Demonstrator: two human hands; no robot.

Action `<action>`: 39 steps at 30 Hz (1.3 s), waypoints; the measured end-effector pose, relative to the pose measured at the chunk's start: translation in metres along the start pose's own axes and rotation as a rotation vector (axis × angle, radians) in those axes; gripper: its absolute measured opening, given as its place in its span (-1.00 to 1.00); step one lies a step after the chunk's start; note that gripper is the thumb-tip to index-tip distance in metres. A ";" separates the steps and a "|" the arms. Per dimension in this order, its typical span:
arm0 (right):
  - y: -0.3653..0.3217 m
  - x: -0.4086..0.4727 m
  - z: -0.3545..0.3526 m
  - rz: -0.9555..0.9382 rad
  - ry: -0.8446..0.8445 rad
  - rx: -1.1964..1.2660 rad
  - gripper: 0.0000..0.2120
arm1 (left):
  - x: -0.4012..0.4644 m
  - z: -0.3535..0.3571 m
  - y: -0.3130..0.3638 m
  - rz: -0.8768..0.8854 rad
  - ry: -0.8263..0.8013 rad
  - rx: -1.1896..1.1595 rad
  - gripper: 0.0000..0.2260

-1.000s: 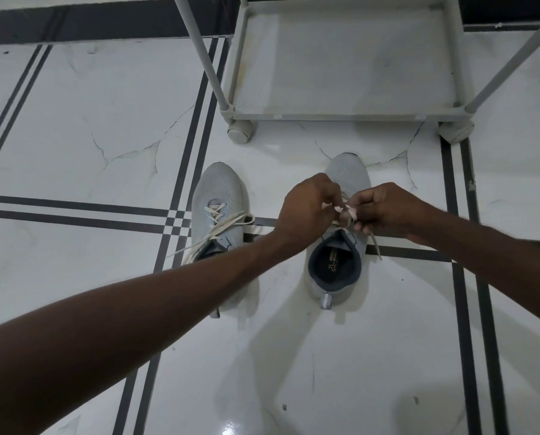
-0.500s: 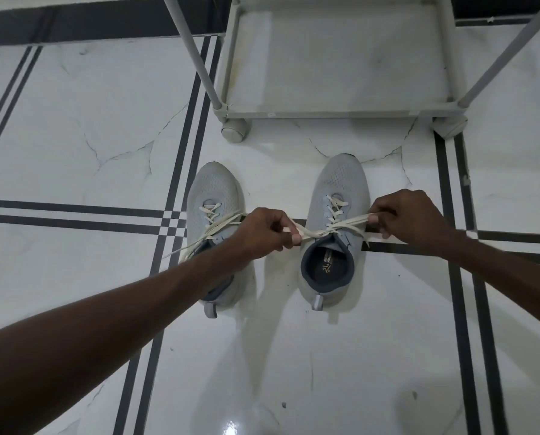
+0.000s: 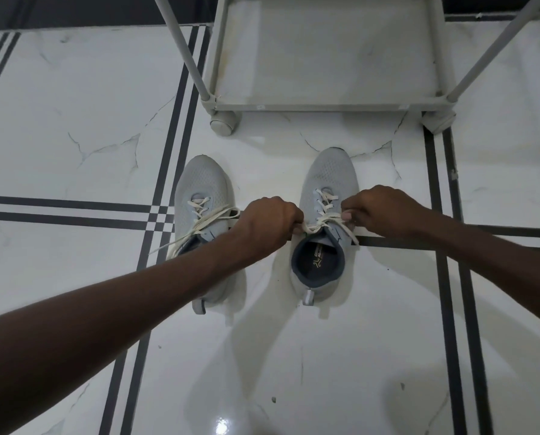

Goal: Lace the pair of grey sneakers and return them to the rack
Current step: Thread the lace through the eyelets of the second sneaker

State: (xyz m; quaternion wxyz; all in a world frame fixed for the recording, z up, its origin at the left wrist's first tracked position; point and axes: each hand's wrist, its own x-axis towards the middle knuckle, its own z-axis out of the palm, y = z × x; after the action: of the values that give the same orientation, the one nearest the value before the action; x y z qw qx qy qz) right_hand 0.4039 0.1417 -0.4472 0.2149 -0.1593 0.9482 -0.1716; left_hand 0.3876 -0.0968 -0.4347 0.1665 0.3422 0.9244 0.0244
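Observation:
Two grey sneakers stand side by side on the floor, toes toward the rack. The right sneaker (image 3: pixel 327 174) has a cream lace (image 3: pixel 320 222) crossed up its front, with both ends pulled sideways over the tongue. My left hand (image 3: pixel 270 221) pinches one end at the shoe's left side. My right hand (image 3: pixel 378 210) pinches the other end at its right side, and a loose tail hangs below it. The left sneaker (image 3: pixel 199 180) sits under my left forearm, its cream lace (image 3: pixel 196 226) lying slack and trailing to the left.
The grey shoe rack (image 3: pixel 325 106) stands just beyond the toes, its bottom shelf bare, with round feet (image 3: pixel 224 122) on the floor. The floor is glossy white marble tile (image 3: pixel 74 120) with dark stripe lines.
A second ago both hands were bunched together over the right sneaker's tongue. They then pulled apart sideways, drawing the lace taut, and now sit slightly closer in again.

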 end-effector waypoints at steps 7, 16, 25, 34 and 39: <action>0.025 0.008 0.001 0.138 -0.222 0.389 -0.63 | -0.009 0.003 -0.013 0.092 -0.081 -0.053 -0.85; 0.027 0.008 0.013 0.220 -0.210 0.549 -0.64 | -0.018 0.016 -0.026 0.092 -0.091 -0.248 -0.87; 0.018 0.006 0.013 0.111 -0.076 0.211 -0.59 | -0.022 0.017 -0.037 -0.001 -0.105 -0.294 -0.81; -0.031 -0.017 0.031 -0.098 0.263 -0.057 -0.58 | -0.012 -0.004 -0.010 -0.084 0.076 -0.352 -0.16; -0.033 -0.006 0.032 -0.130 0.268 -0.004 -0.85 | -0.009 0.016 0.018 -0.008 0.093 -0.069 -0.69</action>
State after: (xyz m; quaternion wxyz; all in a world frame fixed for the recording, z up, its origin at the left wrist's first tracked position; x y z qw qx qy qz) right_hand 0.4316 0.1064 -0.4596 0.0744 -0.1964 0.9563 -0.2032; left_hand 0.4104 -0.0894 -0.4447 0.1350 0.3313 0.9311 0.0714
